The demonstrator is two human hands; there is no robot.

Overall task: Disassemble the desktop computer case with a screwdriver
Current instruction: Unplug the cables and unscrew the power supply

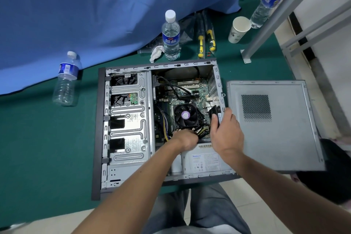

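Note:
The open desktop case [100,129] lies flat on the green table, motherboard and CPU fan [185,115] exposed. My left hand [185,139] reaches inside just below the CPU fan, fingers curled around a bundle of yellow and black cables [203,132]. At the case's right wall my right hand [226,131] grips the black rear fan [215,113]. The power supply [201,161] sits under my wrists. The removed side panel [273,125] lies to the right of the case. Two yellow-and-black screwdrivers [201,43] lie behind the case.
A water bottle [170,36] and crumpled tissue [156,53] stand behind the case, another bottle [66,80] to the left. A paper cup [238,29] and a third bottle [267,4] are at back right by a metal frame leg [266,24]. A blue cloth [95,9] drapes behind.

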